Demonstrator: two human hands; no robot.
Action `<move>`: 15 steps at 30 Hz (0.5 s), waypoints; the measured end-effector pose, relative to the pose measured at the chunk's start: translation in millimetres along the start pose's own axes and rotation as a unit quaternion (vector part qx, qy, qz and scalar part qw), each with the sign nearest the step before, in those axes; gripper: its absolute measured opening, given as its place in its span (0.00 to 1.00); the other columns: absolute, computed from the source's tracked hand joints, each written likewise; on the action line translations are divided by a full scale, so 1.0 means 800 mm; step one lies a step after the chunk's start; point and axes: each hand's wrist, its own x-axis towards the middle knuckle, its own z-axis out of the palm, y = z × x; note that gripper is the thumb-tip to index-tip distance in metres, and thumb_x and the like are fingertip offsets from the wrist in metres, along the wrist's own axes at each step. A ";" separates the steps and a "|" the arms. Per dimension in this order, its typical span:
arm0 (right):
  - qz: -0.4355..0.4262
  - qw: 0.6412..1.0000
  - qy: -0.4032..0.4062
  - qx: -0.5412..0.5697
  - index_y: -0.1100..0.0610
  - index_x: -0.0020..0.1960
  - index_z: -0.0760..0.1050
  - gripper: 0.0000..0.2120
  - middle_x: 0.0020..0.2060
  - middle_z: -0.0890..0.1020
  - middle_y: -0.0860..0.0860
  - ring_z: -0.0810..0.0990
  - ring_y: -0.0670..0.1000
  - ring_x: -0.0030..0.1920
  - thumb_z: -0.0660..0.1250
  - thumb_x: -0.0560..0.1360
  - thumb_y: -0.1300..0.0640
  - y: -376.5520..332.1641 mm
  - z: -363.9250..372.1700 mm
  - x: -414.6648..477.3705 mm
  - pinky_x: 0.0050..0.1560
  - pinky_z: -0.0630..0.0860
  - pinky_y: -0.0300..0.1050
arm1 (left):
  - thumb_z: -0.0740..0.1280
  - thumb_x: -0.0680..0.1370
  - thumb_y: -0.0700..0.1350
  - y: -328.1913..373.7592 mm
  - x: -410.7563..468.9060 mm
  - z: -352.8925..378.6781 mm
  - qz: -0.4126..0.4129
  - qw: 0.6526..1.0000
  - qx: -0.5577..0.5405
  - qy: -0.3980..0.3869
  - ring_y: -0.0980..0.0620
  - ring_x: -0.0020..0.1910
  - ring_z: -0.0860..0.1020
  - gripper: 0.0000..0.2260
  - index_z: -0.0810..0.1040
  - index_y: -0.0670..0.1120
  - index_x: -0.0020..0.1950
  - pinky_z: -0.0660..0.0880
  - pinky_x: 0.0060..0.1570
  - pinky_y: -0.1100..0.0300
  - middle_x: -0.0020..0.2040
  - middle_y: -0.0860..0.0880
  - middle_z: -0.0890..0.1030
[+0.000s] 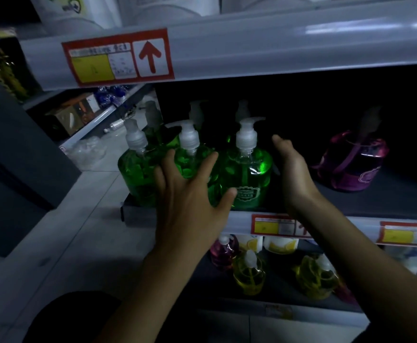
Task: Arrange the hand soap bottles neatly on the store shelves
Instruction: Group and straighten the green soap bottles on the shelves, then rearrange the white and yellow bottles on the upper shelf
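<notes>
Three green pump bottles of hand soap stand in a front row at the left end of the middle shelf (351, 201): a left one (134, 174), a middle one (190, 159) and a right one (248, 174). More green bottles stand behind them in the dark. My left hand (190, 194) lies with spread fingers against the front of the middle bottle, thumb toward the right bottle. My right hand (293, 169) is flat and upright against the right side of the right green bottle. A purple soap bottle (351, 164) stands alone further right on the same shelf.
The upper shelf rail (276, 45) with a red price tag hangs just above the bottles. The shelf below holds yellow bottles (249, 273) and a pink one (223, 251). Tiled floor and another rack lie to the left.
</notes>
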 end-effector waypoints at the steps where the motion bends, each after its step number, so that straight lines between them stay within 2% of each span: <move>1: 0.022 1.000 0.009 0.006 0.54 0.63 0.71 0.17 0.57 0.80 0.51 0.80 0.47 0.56 0.58 0.80 0.45 0.003 0.004 0.005 0.60 0.75 0.49 | 0.65 0.72 0.64 0.001 0.000 0.002 0.000 1.000 0.012 -0.001 0.44 0.73 0.48 0.30 0.62 0.63 0.72 0.63 0.67 0.46 0.75 0.47 0.48; 3: 0.040 0.999 0.024 -0.017 0.55 0.64 0.71 0.19 0.59 0.79 0.57 0.79 0.55 0.59 0.58 0.79 0.46 0.007 0.013 0.010 0.64 0.73 0.57 | 0.65 0.71 0.66 0.001 0.001 0.006 0.001 1.000 0.024 0.008 0.43 0.72 0.49 0.31 0.62 0.63 0.72 0.63 0.66 0.46 0.75 0.46 0.49; 6: 0.029 0.998 0.051 -0.033 0.57 0.64 0.69 0.16 0.58 0.78 0.58 0.78 0.56 0.57 0.57 0.80 0.50 0.008 0.022 0.012 0.59 0.74 0.56 | 0.65 0.71 0.67 0.001 0.001 0.007 0.000 1.000 0.020 0.015 0.43 0.72 0.50 0.31 0.63 0.62 0.72 0.64 0.65 0.45 0.74 0.46 0.50; 9: 0.017 0.998 0.057 -0.026 0.57 0.63 0.69 0.16 0.58 0.77 0.57 0.77 0.56 0.59 0.58 0.80 0.51 0.009 0.023 0.014 0.62 0.73 0.59 | 0.65 0.71 0.66 0.000 0.002 0.007 0.005 0.999 0.026 0.019 0.43 0.71 0.51 0.30 0.63 0.62 0.71 0.65 0.64 0.46 0.74 0.45 0.50; 13: 0.025 0.997 0.046 -0.049 0.54 0.65 0.68 0.23 0.65 0.73 0.55 0.73 0.55 0.65 0.60 0.74 0.43 0.006 0.025 0.011 0.68 0.68 0.61 | 0.66 0.71 0.64 0.001 -0.001 0.006 -0.001 0.999 0.036 0.012 0.43 0.71 0.52 0.29 0.65 0.61 0.71 0.65 0.64 0.47 0.74 0.45 0.51; 15: 0.023 0.996 0.038 -0.080 0.51 0.67 0.67 0.27 0.68 0.70 0.53 0.70 0.53 0.68 0.59 0.72 0.39 0.003 0.022 0.005 0.68 0.67 0.58 | 0.67 0.72 0.60 0.009 -0.005 0.003 0.001 0.998 0.031 0.048 0.43 0.69 0.56 0.24 0.71 0.57 0.67 0.67 0.59 0.50 0.71 0.43 0.57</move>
